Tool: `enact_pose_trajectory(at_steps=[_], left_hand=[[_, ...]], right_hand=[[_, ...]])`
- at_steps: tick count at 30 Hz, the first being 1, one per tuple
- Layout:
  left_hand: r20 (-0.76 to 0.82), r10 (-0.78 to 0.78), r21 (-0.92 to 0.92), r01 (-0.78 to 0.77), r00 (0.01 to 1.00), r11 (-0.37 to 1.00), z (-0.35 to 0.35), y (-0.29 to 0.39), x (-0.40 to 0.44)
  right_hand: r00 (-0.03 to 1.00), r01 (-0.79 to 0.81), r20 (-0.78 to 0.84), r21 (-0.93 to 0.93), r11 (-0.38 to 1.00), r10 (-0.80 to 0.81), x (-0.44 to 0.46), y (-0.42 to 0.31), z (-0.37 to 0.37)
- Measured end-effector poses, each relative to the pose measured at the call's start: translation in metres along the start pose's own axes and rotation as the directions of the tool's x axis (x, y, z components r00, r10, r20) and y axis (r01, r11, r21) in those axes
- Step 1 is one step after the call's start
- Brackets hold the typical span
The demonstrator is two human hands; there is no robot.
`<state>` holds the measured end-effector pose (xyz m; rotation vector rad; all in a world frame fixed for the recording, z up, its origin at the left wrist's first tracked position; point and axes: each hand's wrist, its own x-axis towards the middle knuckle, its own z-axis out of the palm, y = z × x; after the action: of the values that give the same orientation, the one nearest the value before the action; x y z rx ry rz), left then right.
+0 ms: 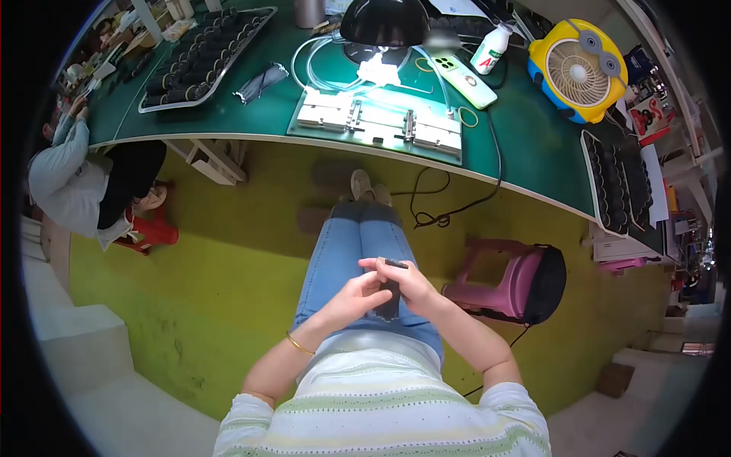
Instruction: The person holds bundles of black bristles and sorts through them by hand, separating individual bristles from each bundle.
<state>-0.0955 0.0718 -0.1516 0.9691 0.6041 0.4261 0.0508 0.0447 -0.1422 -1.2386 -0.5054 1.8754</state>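
Over the lap, my left hand point(356, 297) and my right hand point(410, 283) meet around a dark bundle point(390, 303). Its dark tip shows above the right hand's fingers, and its lower end hangs between the hands. The right fingers are wrapped round it; the left fingers are bent against it, with the thumb across its front. In front, on the green table point(266, 126), lies a metal fixture plate point(381, 122) with two clamp blocks, lit by a black lamp point(384, 23).
A tray of black rolls point(205, 57) stands at the left, another point(620, 183) at the right. A yellow fan point(579, 72), a white bottle point(491, 49) and a phone point(464, 80) are on the table. A pink stool point(506, 282) stands right; a seated person point(76, 179) is left.
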Motion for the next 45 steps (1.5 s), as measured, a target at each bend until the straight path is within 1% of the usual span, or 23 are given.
enact_pose_trajectory(at_steps=[3,7,8,11,12,13,14,15,16,19,20,23,24,27,28,31,32,35,36,39,40,43,45], left_hand=[[0.081,-0.113,-0.103,0.121,0.990,0.987,0.004,0.000,0.000],[0.136,-0.221,-0.075,0.232,0.966,0.970,0.003,-0.014,-0.005],[0.134,-0.225,-0.083,0.237,0.965,0.968,0.002,-0.019,-0.007],[0.177,-0.346,-0.156,0.373,0.921,0.914,0.000,-0.035,-0.018],[0.178,-0.351,-0.160,0.378,0.920,0.912,0.001,-0.037,-0.021],[0.182,-0.365,-0.186,0.397,0.913,0.899,0.002,-0.039,-0.023],[0.187,-0.380,-0.213,0.415,0.906,0.885,0.003,-0.041,-0.026],[0.192,-0.391,-0.239,0.430,0.900,0.871,0.004,-0.042,-0.028],[0.194,-0.392,-0.241,0.431,0.900,0.870,0.004,-0.045,-0.030],[0.276,-0.318,-0.232,0.384,0.907,0.894,-0.003,-0.048,-0.028],[0.274,-0.311,-0.226,0.375,0.910,0.899,-0.007,-0.045,-0.025],[0.113,-0.167,-0.555,0.201,0.979,0.807,-0.013,-0.026,-0.016],[0.111,-0.159,-0.554,0.194,0.981,0.810,-0.015,-0.020,-0.011],[0.079,-0.073,-0.524,0.104,0.994,0.845,-0.020,0.000,0.014],[0.083,-0.062,-0.521,0.096,0.995,0.848,-0.021,0.005,0.021],[0.038,-0.089,-0.573,0.095,0.995,0.814,-0.022,0.018,0.035],[0.040,-0.084,-0.573,0.092,0.996,0.814,-0.023,0.019,0.039],[0.049,0.012,-0.611,0.021,0.999,0.791,-0.025,0.019,0.054],[0.049,0.015,-0.615,0.019,0.999,0.788,-0.024,0.022,0.058],[-0.111,0.054,-0.578,-0.108,0.992,0.809,-0.021,0.034,0.068],[-0.114,0.053,-0.582,-0.110,0.992,0.805,-0.022,0.036,0.071],[-0.138,0.144,-0.563,-0.197,0.980,0.803,-0.024,0.041,0.082],[-0.155,0.149,-0.572,-0.212,0.977,0.793,-0.025,0.044,0.088]], right_hand=[[0.987,-0.160,-0.040,-0.046,0.986,0.158,0.003,0.004,0.002],[0.963,-0.269,-0.021,0.025,0.963,0.269,0.003,0.017,-0.003],[0.960,-0.278,-0.021,0.025,0.960,0.278,0.004,0.023,-0.006],[0.987,-0.149,0.048,-0.107,0.983,0.155,0.005,0.041,-0.013],[0.986,-0.155,0.046,-0.104,0.982,0.160,0.006,0.040,-0.015],[0.999,0.021,0.050,-0.231,0.973,-0.010,0.007,0.032,-0.018],[0.982,0.191,0.075,-0.352,0.916,-0.176,0.008,0.024,-0.020],[0.935,0.351,0.123,-0.463,0.814,-0.333,0.007,0.019,-0.020],[0.936,0.349,0.122,-0.463,0.815,-0.331,0.003,0.017,-0.016],[0.933,0.336,0.325,-0.635,0.695,-0.155,-0.006,0.006,-0.007],[0.930,0.346,0.330,-0.637,0.689,-0.162,-0.002,0.002,-0.009],[0.967,0.252,0.054,-0.380,0.890,-0.251,0.004,-0.011,-0.018],[0.965,0.258,0.060,-0.384,0.887,-0.255,0.006,-0.011,-0.016],[0.938,0.232,-0.071,-0.603,0.763,-0.341,0.010,-0.021,-0.003],[0.934,0.239,-0.068,-0.609,0.756,-0.350,0.015,-0.025,-0.007],[0.779,0.494,-0.009,-0.607,0.623,-0.627,0.037,-0.033,-0.019],[0.777,0.495,-0.007,-0.609,0.619,-0.629,0.040,-0.037,-0.018],[0.845,0.341,-0.178,-0.548,0.763,-0.505,0.039,-0.064,0.003],[0.845,0.338,-0.177,-0.553,0.762,-0.504,0.040,-0.070,0.003],[0.888,0.349,-0.198,-0.295,0.889,-0.414,0.046,-0.083,0.005],[0.891,0.344,-0.196,-0.298,0.890,-0.410,0.047,-0.088,0.007],[0.865,0.376,-0.235,-0.284,0.882,-0.444,0.051,-0.101,0.010],[0.861,0.386,-0.233,-0.280,0.879,-0.453,0.057,-0.105,0.009]])
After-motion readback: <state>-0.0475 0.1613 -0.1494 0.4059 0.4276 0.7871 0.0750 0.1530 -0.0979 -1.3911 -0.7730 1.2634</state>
